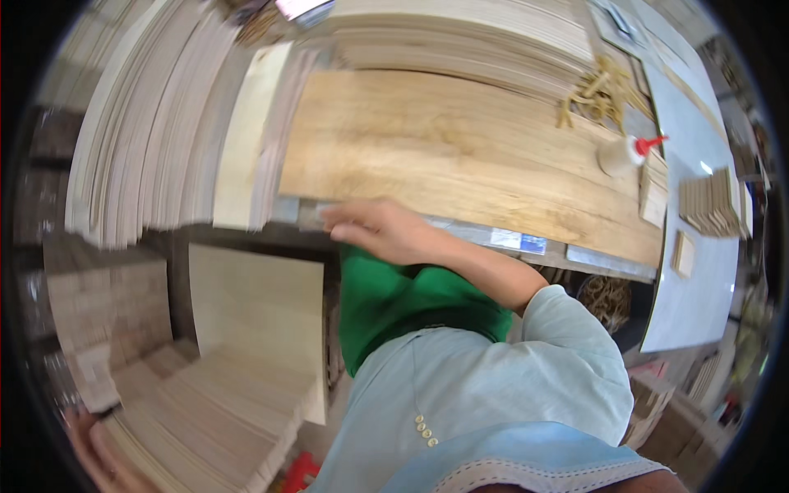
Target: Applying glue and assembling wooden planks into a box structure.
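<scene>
The right hand (374,228) is hanging loosely open, seemingly empty, beside the counter (460,152); the left hand (100,458) is lying alongside stacked wooden panels (218,407), its grip unclear.

Pale tabletop (694,300) at right, white glint (705,168); blurred clutter (727,408) beyond.

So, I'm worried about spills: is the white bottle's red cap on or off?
On: the red cap sits on the end of the white bottle. Whether its tip is sealed, I cannot tell.
</scene>
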`<control>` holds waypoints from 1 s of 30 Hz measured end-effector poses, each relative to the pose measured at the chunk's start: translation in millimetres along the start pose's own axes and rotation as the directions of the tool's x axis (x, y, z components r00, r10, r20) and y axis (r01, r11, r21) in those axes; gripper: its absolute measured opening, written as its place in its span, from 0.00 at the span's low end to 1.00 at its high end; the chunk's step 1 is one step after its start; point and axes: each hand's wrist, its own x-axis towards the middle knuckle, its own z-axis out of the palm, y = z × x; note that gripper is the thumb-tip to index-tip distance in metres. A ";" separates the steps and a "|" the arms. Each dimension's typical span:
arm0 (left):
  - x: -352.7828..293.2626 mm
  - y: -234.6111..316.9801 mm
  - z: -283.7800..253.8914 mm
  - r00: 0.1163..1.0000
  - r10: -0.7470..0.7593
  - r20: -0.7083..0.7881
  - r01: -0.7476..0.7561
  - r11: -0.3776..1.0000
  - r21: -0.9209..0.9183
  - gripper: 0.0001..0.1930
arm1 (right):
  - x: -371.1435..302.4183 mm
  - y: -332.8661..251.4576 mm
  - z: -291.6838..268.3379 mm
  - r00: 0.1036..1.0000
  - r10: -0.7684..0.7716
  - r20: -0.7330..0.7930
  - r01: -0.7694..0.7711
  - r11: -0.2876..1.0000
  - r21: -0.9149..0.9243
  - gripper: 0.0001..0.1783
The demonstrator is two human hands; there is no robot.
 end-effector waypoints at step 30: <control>193.3 293.4 385.4 0.949 0.271 0.164 0.081 0.293 -0.953 0.30 | -50.8 -9.8 -295.4 0.447 -0.345 -0.825 -0.502 0.667 -0.551 0.13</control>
